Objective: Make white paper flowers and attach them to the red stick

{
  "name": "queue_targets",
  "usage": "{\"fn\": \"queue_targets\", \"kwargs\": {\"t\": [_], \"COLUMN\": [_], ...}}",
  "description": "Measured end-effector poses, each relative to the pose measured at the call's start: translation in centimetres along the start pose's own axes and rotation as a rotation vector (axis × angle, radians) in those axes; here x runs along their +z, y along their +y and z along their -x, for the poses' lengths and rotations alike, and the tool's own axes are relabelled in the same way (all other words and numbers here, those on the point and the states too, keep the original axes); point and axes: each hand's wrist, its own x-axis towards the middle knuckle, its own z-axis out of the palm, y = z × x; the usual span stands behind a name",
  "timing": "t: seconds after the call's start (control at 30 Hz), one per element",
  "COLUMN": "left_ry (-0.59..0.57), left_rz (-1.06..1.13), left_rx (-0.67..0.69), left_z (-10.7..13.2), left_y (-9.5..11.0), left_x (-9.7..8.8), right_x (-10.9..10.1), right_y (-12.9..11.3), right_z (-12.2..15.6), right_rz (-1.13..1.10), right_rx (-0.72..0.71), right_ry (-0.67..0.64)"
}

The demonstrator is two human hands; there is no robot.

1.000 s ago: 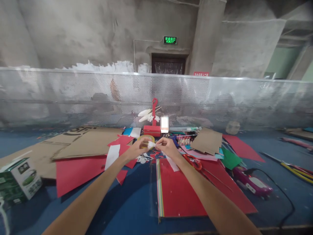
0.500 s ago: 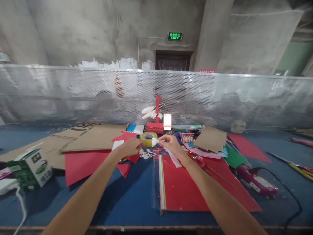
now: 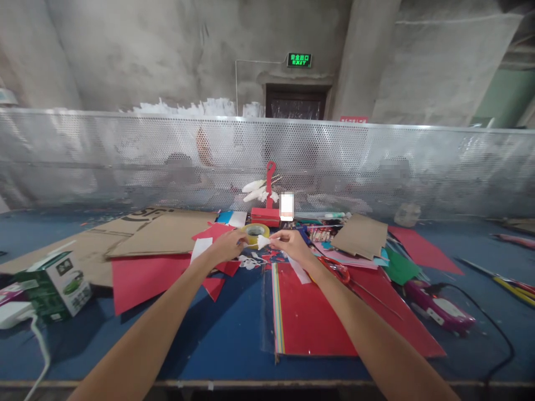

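Note:
My right hand pinches a small, flared piece of white paper between thumb and fingertips. Left of it, my left hand has its fingers closed. A thin pale line runs from those fingertips toward the white paper, but what they grip is too small to make out. Just behind both hands lies a roll of yellow tape. White paper scraps and red scraps lie on the table below the fingers. Red-handled scissors rest beside my right forearm.
A stack of red paper lies front right, cardboard at left. A green-and-white box stands far left. A purple device with a black cord and yellow-handled pliers are at right. A perforated metal screen borders the back.
My left hand has shifted slightly right and up, nearer the white paper. My right hand keeps hold of the paper in nearly the same place.

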Motion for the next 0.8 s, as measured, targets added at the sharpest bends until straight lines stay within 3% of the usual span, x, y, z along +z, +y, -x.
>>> {"fn": "queue_targets", "kwargs": {"t": [0.27, 0.4, 0.53, 0.8], "left_ry": [0.128, 0.202, 0.236, 0.200], "left_rz": [0.195, 0.365, 0.520, 0.238], "left_rx": [-0.053, -0.067, 0.017, 0.203], "left_z": [-0.5, -0.5, -0.3, -0.1], "left_y": [-0.2, 0.9, 2.6, 4.6], "left_x": [0.3, -0.2, -0.8, -0.7], "right_x": [0.0, 0.0, -0.1, 0.0], "right_y": [-0.4, -0.3, 0.1, 0.2], "right_z": [0.3, 0.4, 0.3, 0.3], "right_rz": [0.100, 0.130, 0.115, 0.048], "right_rx": [0.005, 0.006, 0.000, -0.004], "right_ry": [-0.035, -0.088, -0.124, -0.150]}}
